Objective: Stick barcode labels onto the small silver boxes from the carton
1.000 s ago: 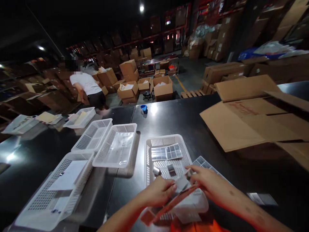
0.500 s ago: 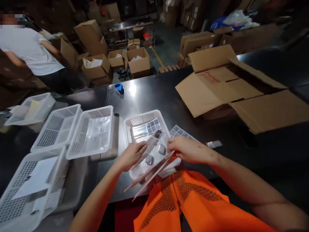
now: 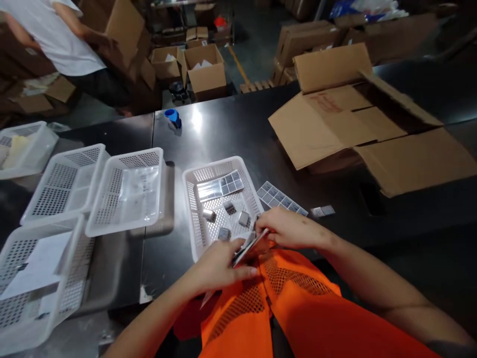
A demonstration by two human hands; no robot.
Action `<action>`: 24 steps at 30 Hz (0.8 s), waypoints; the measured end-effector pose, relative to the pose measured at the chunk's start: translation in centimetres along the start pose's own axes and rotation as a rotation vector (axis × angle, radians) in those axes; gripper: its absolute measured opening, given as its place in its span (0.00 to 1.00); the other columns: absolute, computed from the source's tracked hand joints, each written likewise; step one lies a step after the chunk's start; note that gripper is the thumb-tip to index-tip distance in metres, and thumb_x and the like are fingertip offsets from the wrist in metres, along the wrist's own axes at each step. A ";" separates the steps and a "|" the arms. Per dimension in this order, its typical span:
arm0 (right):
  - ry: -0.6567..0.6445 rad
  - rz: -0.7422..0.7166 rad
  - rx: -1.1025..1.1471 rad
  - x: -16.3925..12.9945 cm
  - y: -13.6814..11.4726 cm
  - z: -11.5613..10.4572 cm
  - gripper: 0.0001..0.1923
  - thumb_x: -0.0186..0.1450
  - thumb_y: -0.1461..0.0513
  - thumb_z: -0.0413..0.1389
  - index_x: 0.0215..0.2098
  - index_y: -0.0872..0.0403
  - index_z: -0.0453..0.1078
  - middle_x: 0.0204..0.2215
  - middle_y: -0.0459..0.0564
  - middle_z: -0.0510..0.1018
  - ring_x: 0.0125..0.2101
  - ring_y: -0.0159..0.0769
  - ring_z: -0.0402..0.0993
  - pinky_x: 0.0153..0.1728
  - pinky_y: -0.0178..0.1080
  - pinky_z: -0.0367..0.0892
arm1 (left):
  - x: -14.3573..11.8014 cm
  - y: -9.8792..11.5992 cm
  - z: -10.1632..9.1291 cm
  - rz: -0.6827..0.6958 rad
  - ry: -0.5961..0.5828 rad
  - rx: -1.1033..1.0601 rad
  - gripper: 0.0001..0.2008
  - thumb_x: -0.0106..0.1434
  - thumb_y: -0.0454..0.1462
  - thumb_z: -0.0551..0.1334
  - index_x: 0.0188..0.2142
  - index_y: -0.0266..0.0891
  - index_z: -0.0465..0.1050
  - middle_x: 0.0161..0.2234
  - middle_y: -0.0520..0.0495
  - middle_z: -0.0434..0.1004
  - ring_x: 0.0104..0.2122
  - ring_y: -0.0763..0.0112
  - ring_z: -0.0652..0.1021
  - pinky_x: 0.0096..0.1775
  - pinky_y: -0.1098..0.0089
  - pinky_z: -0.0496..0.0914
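White perforated basket, grid-holed; silver foil packets inside, plus silver squared sheet at 12 o'clock. Second silver gridded sheet at 2 o'clock. Glossy black table. Orange mesh vest. Blue tape roll. Plain brown cardboard.

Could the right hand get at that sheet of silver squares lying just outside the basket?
Probably yes. The sheet lies bare on the table just beyond the right hand, nothing between them, though that hand is pinching a packet with the left hand.
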State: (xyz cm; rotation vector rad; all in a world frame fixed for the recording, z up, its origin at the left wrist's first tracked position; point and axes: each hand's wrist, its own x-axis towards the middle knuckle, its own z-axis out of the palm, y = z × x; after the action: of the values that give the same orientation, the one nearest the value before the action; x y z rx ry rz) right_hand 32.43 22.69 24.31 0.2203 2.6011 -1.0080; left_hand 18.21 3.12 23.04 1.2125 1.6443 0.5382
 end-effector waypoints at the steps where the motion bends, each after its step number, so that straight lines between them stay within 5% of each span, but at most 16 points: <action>1: 0.000 0.009 0.015 -0.1 0.1 0.2 0.11 0.60 0.72 0.57 0.34 0.54 0.78 0.32 0.47 0.83 0.34 0.35 0.78 0.35 0.32 0.61 | 0.1 0.1 0.3 0.004 0.006 0.007 0.18 0.61 0.50 0.66 0.43 0.40 0.77 0.31 0.48 0.79 0.32 0.63 0.76 0.37 0.67 0.67; 6: -0.002 0.042 0.075 -0.3 -0.1 0.7 0.13 0.62 0.71 0.56 0.43 0.52 0.73 0.33 0.45 0.82 0.33 0.34 0.78 0.32 0.31 0.60 | 0.7 -0.5 1.4 -0.005 0.019 0.014 0.10 0.64 0.40 0.60 0.44 0.40 0.74 0.39 0.45 0.82 0.38 0.60 0.79 0.38 0.67 0.66; 11: 0.003 0.075 0.084 0.1 -0.2 0.7 0.20 0.65 0.70 0.54 0.54 0.51 0.68 0.32 0.45 0.82 0.33 0.36 0.79 0.31 0.32 0.60 | 1.4 -1.8 1.5 0.007 0.014 -0.058 0.17 0.65 0.36 0.58 0.53 0.42 0.69 0.41 0.44 0.82 0.39 0.58 0.80 0.40 0.65 0.67; 15: -0.047 0.053 0.031 1.3 -0.3 0.2 0.18 0.64 0.71 0.55 0.51 0.51 0.73 0.39 0.49 0.83 0.39 0.38 0.80 0.36 0.32 0.63 | 2.2 -3.0 1.1 0.015 0.018 -0.188 0.09 0.65 0.38 0.59 0.44 0.41 0.71 0.39 0.47 0.80 0.38 0.63 0.77 0.40 0.66 0.67; 20: -0.061 0.023 -0.111 3.1 -0.8 0.1 0.27 0.65 0.69 0.56 0.62 0.49 0.70 0.44 0.52 0.83 0.38 0.40 0.79 0.37 0.35 0.64 | 3.1 -3.6 0.3 -0.048 0.102 -0.847 0.17 0.61 0.48 0.67 0.42 0.39 0.73 0.36 0.48 0.78 0.38 0.66 0.76 0.45 0.65 0.70; 24: -0.038 -0.027 -0.253 4.0 -1.1 0.7 0.35 0.64 0.67 0.56 0.69 0.53 0.62 0.44 0.55 0.83 0.33 0.39 0.77 0.35 0.38 0.64 | 2.8 -3.7 -0.6 -0.130 0.138 -1.247 0.21 0.52 0.47 0.75 0.41 0.39 0.77 0.35 0.49 0.80 0.35 0.68 0.78 0.47 0.65 0.71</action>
State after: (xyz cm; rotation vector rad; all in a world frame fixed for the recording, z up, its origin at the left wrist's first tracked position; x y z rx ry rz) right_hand 28.64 21.48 23.01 0.1015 2.6695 -0.6749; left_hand 15.96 4.27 19.13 0.1383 1.0870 1.3050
